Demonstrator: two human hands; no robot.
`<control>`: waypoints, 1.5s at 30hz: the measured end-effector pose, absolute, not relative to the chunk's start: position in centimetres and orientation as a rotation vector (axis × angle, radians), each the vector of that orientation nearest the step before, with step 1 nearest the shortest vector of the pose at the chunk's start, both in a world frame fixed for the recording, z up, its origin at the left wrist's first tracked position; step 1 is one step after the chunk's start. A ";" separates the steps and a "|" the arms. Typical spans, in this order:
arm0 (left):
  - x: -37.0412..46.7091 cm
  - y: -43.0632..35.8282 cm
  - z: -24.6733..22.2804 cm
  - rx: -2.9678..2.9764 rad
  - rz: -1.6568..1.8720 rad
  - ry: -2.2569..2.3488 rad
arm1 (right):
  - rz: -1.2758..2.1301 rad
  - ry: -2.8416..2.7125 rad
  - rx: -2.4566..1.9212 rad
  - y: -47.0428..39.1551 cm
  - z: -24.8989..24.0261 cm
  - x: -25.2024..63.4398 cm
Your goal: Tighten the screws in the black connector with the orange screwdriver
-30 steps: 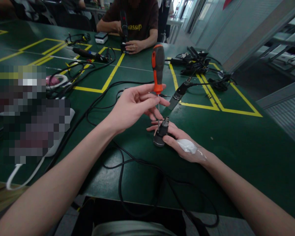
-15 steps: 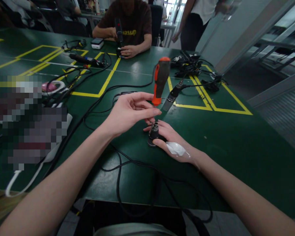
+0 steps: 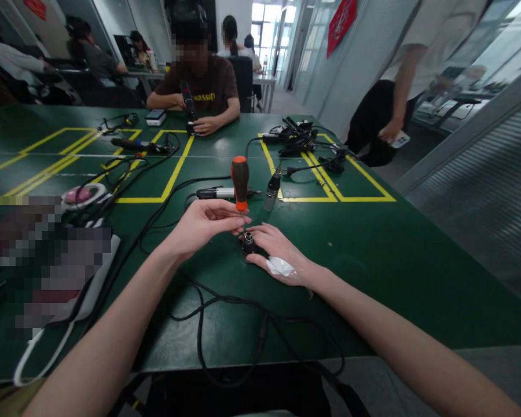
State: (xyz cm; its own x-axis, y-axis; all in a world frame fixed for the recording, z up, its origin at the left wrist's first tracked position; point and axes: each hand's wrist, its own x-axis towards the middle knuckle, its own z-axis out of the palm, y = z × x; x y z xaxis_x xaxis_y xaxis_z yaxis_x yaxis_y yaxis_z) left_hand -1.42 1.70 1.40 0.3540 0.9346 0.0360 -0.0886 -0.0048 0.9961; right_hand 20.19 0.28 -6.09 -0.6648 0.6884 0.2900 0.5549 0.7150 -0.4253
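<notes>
An orange and black screwdriver [image 3: 240, 182] stands upright with its shaft down. My left hand [image 3: 211, 223] pinches it by the shaft, just below the handle. Beneath, a small black cylindrical part with a metal collar [image 3: 249, 242] rests on the green table, and my right hand [image 3: 275, 252] grips it between thumb and fingers. The screwdriver's tip is close to the part's left side; whether they touch cannot be made out. A white dressing [image 3: 281, 267] covers the base of my right thumb. Just behind the hands stands a black and grey tool tip [image 3: 272, 190], upright.
A silver and black electric screwdriver [image 3: 221, 193] lies behind my left hand. Black cables [image 3: 230, 299] loop across the table [image 3: 382, 278] in front of me. Tangled black leads [image 3: 297, 138] lie at the back right. A white power strip [image 3: 102, 284] is at left. Another person [image 3: 208, 87] works opposite.
My view has tilted upward and to the right, showing more of the room. Both hands keep their grips on the screwdriver and the black part. The standing person at right now appears farther right.
</notes>
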 end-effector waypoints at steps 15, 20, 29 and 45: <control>-1.5 1.3 1.7 1.417 0.922 0.893 | 0.487 -2.441 -0.962 0.6 -6.8 20.3; -1.7 1.4 1.9 1.440 0.899 0.914 | 0.508 -2.432 -0.949 0.6 -6.8 20.4; -1.3 1.5 1.1 1.420 1.002 0.936 | 0.477 -2.459 -0.938 0.7 -6.9 20.4; -1.6 1.7 1.1 1.433 0.984 0.908 | 0.497 -2.451 -0.939 0.6 -6.9 20.3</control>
